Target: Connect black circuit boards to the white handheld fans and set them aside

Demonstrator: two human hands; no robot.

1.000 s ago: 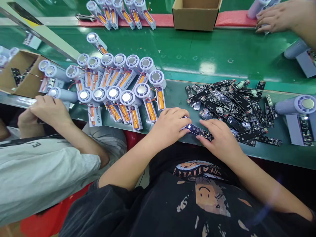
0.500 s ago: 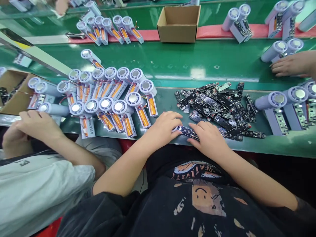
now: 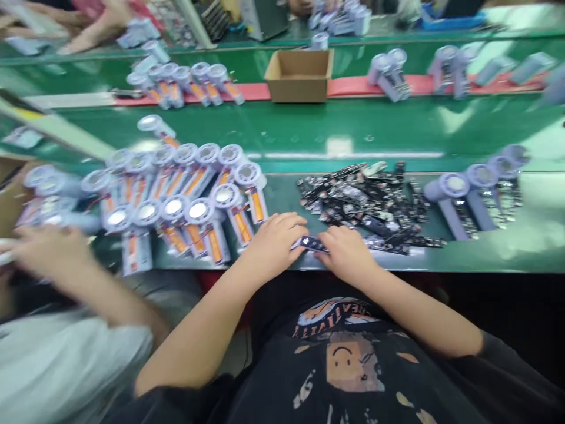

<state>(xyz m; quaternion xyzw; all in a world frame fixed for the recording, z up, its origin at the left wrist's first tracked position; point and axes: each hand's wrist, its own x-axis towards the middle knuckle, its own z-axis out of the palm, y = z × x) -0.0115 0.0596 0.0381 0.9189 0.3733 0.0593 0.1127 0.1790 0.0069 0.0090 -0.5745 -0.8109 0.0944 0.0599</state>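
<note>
A narrow black circuit board (image 3: pixel 314 244) spans the gap between my two hands at the bench's front edge. My left hand (image 3: pixel 277 240) is closed on its left end, where something pale shows by the fingertips. The right end is gripped by my right hand (image 3: pixel 346 250), whose fingers partly cover it. Just beyond my right hand lies a heap of similar circuit boards (image 3: pixel 366 203). Left of my left hand stand many lilac handheld fans (image 3: pixel 198 211), their open handles showing orange batteries and thin wires.
More fans with boards in their handles (image 3: pixel 454 185) stand at the right. A cardboard box (image 3: pixel 298 85) sits on the red strip behind, between fan groups. A co-worker's hand (image 3: pixel 53 250) is blurred at the left, near another cardboard box (image 3: pixel 13 206).
The head view has tilted up, showing more of the far bench. A co-worker's hand at the right has left the view. Both my hands keep hold of the board.
</note>
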